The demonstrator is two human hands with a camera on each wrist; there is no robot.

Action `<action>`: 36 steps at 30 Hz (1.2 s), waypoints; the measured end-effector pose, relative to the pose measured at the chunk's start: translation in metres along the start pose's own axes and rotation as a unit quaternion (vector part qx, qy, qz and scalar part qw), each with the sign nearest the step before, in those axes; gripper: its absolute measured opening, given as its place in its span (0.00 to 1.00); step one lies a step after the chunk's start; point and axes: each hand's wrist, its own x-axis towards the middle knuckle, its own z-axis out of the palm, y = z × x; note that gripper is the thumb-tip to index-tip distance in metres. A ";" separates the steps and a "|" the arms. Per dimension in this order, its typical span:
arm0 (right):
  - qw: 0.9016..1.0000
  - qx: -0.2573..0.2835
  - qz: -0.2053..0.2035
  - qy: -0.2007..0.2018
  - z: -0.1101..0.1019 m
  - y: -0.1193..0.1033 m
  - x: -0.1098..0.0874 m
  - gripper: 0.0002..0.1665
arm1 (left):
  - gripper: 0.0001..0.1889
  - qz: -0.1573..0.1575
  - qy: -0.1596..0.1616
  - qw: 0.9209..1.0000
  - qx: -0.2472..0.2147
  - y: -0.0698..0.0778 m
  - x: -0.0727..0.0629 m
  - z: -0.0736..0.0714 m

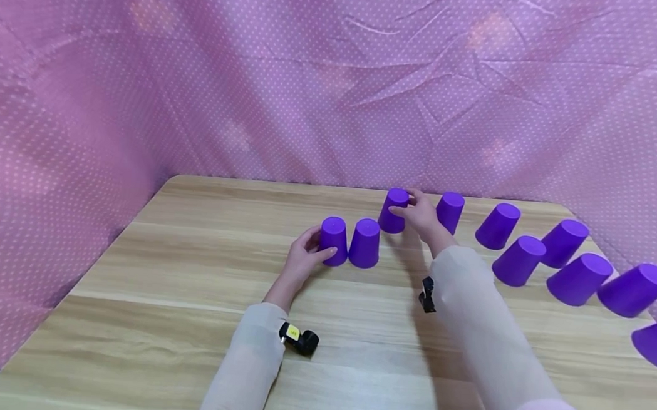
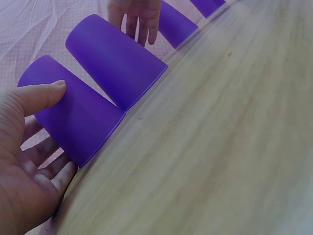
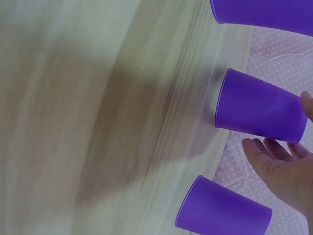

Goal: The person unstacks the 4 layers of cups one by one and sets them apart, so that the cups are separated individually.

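Two purple cups stand upside down side by side at the middle of the table. My left hand (image 1: 303,257) holds the left cup (image 1: 333,240), thumb across its front and fingers curled behind it; the left wrist view shows the same cup (image 2: 78,112) with its rim down on the wood. The neighbouring cup (image 1: 364,243) is close beside it. Farther back, my right hand (image 1: 421,215) pinches another upside-down cup (image 1: 393,210) near its top from the right side. In the right wrist view some fingertips stand slightly off this cup (image 3: 259,105).
Right of my right hand stands a back cup (image 1: 450,209), partly hidden by that hand. Several more upside-down purple cups, including one (image 1: 519,260), spread along the right side of the wooden table (image 1: 186,322). Pink dotted cloth (image 1: 290,90) hangs behind and around the table.
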 end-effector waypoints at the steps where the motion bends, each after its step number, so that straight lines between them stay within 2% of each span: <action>1: 1.000 0.002 -0.002 -0.002 -0.001 0.001 -0.001 0.41 | 0.30 -0.001 0.001 1.000 0.001 0.000 0.000 0.000; 10: 1.000 0.003 -0.022 -0.018 -0.008 0.005 -0.013 0.42 | 0.30 -0.003 -0.006 1.000 -0.006 -0.003 0.000 -0.001; 22: 0.997 0.016 -0.068 -0.019 -0.015 -0.007 -0.036 0.42 | 0.30 0.013 -0.006 1.000 -0.018 -0.002 0.000 0.001; 30: 0.995 0.039 -0.084 -0.038 -0.007 -0.011 -0.053 0.41 | 0.31 -0.005 0.002 1.000 0.000 0.000 0.000 0.001; 36: 0.992 0.054 -0.097 -0.056 0.007 -0.009 -0.062 0.39 | 0.30 -0.003 0.003 1.000 0.005 0.000 0.000 0.000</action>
